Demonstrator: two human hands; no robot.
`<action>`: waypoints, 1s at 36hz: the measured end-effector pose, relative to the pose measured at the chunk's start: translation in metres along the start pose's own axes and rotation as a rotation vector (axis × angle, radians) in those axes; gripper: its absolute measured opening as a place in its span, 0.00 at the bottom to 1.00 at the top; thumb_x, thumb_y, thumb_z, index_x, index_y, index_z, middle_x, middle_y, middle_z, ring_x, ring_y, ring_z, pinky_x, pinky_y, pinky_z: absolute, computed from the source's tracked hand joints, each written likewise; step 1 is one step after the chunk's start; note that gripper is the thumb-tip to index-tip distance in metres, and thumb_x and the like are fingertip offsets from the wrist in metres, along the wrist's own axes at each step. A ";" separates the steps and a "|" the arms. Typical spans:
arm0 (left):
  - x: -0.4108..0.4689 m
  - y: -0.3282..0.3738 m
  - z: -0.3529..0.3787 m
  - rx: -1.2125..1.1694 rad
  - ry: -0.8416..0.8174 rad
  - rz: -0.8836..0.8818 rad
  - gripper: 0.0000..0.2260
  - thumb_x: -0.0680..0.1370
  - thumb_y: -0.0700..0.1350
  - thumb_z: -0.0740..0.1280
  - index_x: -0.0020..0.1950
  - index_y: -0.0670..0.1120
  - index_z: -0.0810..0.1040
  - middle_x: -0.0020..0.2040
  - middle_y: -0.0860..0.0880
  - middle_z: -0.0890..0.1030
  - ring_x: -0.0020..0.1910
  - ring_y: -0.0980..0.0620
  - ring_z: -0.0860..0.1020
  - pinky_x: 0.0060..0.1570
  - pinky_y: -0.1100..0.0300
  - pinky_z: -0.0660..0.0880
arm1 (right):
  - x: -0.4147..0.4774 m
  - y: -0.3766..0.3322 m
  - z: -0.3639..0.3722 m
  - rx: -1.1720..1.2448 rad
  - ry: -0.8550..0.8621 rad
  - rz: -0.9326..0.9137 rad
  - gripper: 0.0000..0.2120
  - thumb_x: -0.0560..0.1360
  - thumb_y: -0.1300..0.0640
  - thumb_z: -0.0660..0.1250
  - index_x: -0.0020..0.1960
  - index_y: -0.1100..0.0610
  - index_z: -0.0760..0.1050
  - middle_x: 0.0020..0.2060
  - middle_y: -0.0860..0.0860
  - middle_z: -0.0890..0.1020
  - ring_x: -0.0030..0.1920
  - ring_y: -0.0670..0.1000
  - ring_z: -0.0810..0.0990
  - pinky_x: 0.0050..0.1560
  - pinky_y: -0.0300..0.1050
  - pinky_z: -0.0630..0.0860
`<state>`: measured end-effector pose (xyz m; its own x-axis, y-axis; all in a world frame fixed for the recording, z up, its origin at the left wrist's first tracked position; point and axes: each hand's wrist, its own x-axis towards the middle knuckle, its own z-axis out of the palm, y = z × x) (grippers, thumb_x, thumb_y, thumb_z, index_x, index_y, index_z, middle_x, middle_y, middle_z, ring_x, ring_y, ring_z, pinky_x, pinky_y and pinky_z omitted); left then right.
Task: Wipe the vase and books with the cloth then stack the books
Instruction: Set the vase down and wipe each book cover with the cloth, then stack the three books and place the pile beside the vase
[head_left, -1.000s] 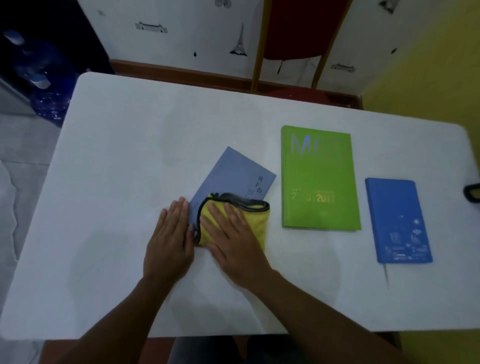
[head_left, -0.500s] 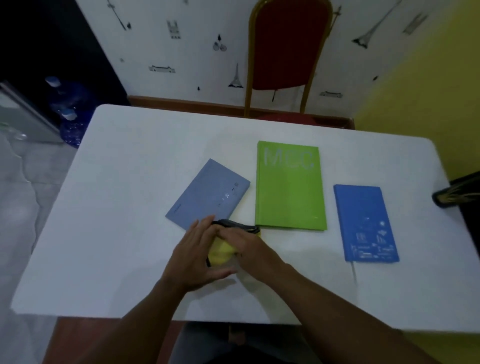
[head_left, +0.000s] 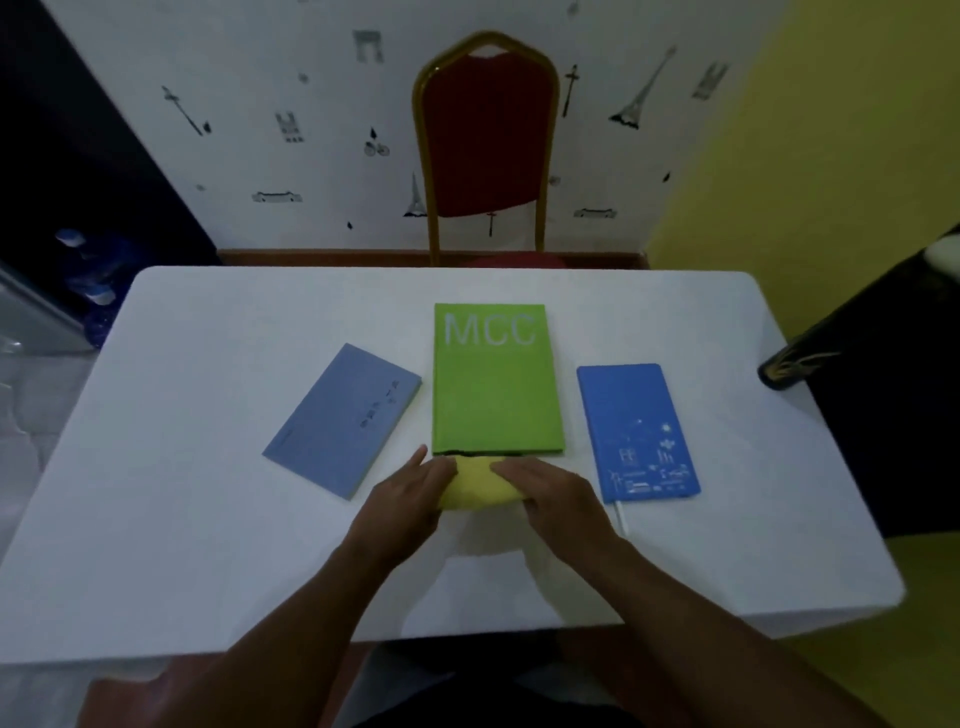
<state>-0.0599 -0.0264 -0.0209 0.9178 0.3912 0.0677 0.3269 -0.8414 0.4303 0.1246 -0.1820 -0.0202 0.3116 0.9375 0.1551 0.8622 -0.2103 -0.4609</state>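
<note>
Both hands hold one yellow cloth (head_left: 475, 488). Left hand (head_left: 410, 491) grips its left end w/ curled fingers, thumb pointing up. Right hand (head_left: 550, 493) covers and grips its right end. Cloth lies bunched on white table (head_left: 208, 519), low centre of frame, touching near edge of green book (head_left: 496, 384) marked MCC. Grey-blue book (head_left: 343, 418) lies tilted, left of centre. Blue notebook (head_left: 636, 431) lies right of centre. All 3 books are flat, side by side, each apart from the others. Dark vase (head_left: 795, 366) w/ gold marks is at right edge of frame, only partly seen; what is inside, cannot tell. Red chair (head_left: 485, 140) stands behind table, top centre. Blue water bottles (head_left: 88, 270) are at left edge.
</note>
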 end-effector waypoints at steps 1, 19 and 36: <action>0.000 0.004 -0.001 -0.015 0.000 0.014 0.31 0.65 0.34 0.81 0.63 0.46 0.72 0.61 0.40 0.83 0.62 0.33 0.80 0.37 0.44 0.83 | -0.002 0.002 -0.003 -0.014 0.019 -0.013 0.24 0.71 0.65 0.59 0.62 0.55 0.84 0.56 0.55 0.87 0.52 0.57 0.87 0.47 0.50 0.86; -0.026 -0.007 0.046 0.323 -0.442 0.126 0.29 0.74 0.53 0.72 0.75 0.51 0.72 0.77 0.47 0.71 0.73 0.44 0.73 0.73 0.43 0.69 | -0.051 0.023 0.051 -0.278 -0.360 -0.065 0.27 0.81 0.40 0.57 0.77 0.48 0.66 0.79 0.53 0.67 0.78 0.56 0.67 0.74 0.58 0.69; 0.046 0.034 0.064 0.027 -0.211 0.136 0.18 0.79 0.46 0.64 0.68 0.44 0.79 0.69 0.43 0.79 0.66 0.43 0.79 0.69 0.49 0.72 | -0.062 0.103 0.001 -0.117 0.186 0.360 0.17 0.78 0.57 0.64 0.64 0.58 0.81 0.69 0.57 0.79 0.71 0.59 0.76 0.71 0.62 0.71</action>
<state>0.0078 -0.0610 -0.0611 0.9796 0.1894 -0.0677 0.2004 -0.8916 0.4061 0.1936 -0.2616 -0.0780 0.6588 0.7347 0.1622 0.7212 -0.5553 -0.4141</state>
